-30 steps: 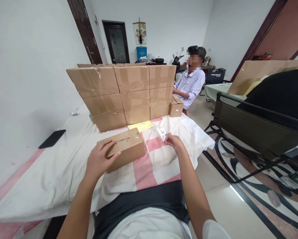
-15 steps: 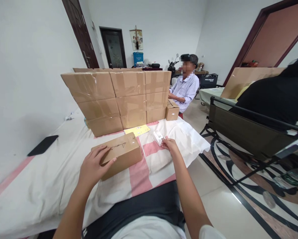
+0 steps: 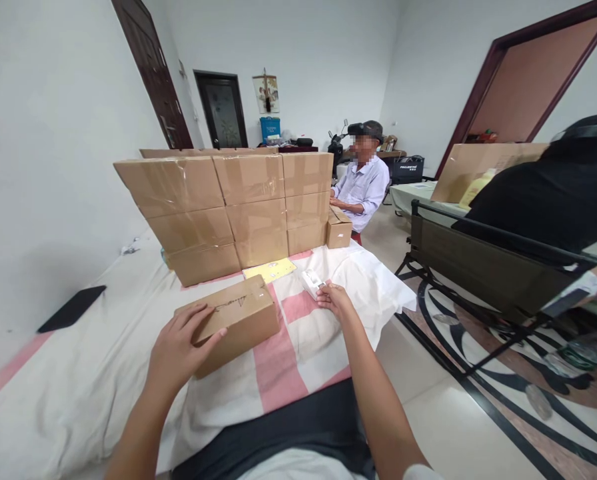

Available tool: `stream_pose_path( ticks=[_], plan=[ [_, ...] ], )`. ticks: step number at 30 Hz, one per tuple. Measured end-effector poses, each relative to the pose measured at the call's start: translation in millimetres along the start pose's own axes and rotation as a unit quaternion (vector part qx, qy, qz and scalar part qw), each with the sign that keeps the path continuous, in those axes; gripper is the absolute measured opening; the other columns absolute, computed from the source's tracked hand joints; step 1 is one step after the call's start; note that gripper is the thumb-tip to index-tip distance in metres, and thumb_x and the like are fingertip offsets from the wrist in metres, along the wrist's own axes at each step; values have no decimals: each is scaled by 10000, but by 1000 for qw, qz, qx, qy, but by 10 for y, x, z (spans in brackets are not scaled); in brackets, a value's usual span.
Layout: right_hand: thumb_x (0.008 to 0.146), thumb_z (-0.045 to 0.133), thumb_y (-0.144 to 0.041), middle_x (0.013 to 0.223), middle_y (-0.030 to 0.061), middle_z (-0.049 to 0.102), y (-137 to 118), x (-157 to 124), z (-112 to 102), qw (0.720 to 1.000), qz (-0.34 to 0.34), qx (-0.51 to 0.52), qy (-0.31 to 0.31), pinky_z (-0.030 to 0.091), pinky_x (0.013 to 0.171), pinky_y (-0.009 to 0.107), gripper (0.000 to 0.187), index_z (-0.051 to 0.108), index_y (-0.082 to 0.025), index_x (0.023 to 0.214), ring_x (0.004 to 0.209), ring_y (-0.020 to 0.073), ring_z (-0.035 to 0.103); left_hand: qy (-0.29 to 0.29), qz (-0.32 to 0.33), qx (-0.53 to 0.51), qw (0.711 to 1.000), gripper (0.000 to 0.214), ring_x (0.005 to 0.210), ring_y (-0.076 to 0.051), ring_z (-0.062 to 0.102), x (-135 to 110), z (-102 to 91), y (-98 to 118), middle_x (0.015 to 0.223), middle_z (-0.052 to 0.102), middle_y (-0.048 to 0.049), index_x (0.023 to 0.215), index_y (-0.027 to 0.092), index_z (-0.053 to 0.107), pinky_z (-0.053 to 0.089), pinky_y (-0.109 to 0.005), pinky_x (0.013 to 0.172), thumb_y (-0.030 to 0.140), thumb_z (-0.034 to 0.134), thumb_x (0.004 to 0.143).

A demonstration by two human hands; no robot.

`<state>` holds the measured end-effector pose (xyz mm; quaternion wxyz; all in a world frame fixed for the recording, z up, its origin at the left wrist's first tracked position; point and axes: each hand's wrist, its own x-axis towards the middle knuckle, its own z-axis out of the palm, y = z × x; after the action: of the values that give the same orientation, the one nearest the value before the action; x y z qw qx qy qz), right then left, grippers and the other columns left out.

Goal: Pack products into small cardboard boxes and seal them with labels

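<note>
A closed brown cardboard box (image 3: 246, 327) with dark marks on its top lies on the cloth in front of me. My left hand (image 3: 186, 340) grips its left end, fingers over the top and thumb along the near side. To the right of that box, my right hand (image 3: 334, 299) pinches the near end of a small white packet (image 3: 310, 283) with dark print on it. The packet is at or just above the cloth; I cannot tell whether it touches. Behind the box lies a yellow printed sheet (image 3: 271, 269).
Stacked taped cartons (image 3: 253, 210) form a wall at the back, with a smaller carton (image 3: 339, 230) at their right end. A black flat object (image 3: 72, 309) lies left on the cloth (image 3: 113, 360). A person (image 3: 366, 183) sits beyond; another in black sits right, on a folding chair (image 3: 483, 243).
The view has shifted slightly, so the scene sits a little lower and further left. Both hands keep their hold on the cardboard box and the white packet.
</note>
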<state>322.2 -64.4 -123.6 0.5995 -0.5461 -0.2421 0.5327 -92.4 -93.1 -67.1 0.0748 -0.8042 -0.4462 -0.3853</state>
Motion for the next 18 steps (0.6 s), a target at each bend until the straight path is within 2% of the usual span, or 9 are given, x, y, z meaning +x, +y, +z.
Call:
stream_pose_path(
  ticks=[5,9,13,15,18],
  plan=[
    [859,722,-168,697,29,709,26,37,-3,1000,-4,4,1,586,464,215,160,581,-167,783,506,120,665,-11,2,-4,1000,534,1183,-322,659,7,4,-34,1298,681,-101,1218,244,686,527,-491,1048,668,590,910],
    [824,770,-211,655,15,690,70,3,26,999,-34,18,7,565,451,211,326,478,-198,681,497,123,659,-11,-4,-9,1000,543,1184,-328,660,0,5,-36,1303,682,-106,1211,235,691,526,-500,1054,673,585,908],
    [768,831,-273,649,5,689,122,-47,19,996,-72,47,-7,609,590,215,510,346,-223,619,584,122,693,-16,-11,-8,1000,516,1191,-323,657,-1,3,-31,1314,677,-115,1216,241,684,519,-489,1061,649,600,912],
    [735,852,-286,669,8,699,136,-58,-6,995,-79,59,-18,627,669,235,532,338,-224,611,628,126,707,-23,-7,-9,1000,511,1204,-323,651,4,6,-39,1317,672,-117,1219,236,678,516,-488,1064,640,611,913],
    [689,880,-306,686,24,711,148,-56,-41,994,-83,66,-30,629,698,259,534,359,-224,608,648,139,714,-26,-3,-6,1000,523,1203,-322,647,8,14,-62,1315,669,-117,1221,226,672,513,-490,1060,646,608,915]
  ],
)
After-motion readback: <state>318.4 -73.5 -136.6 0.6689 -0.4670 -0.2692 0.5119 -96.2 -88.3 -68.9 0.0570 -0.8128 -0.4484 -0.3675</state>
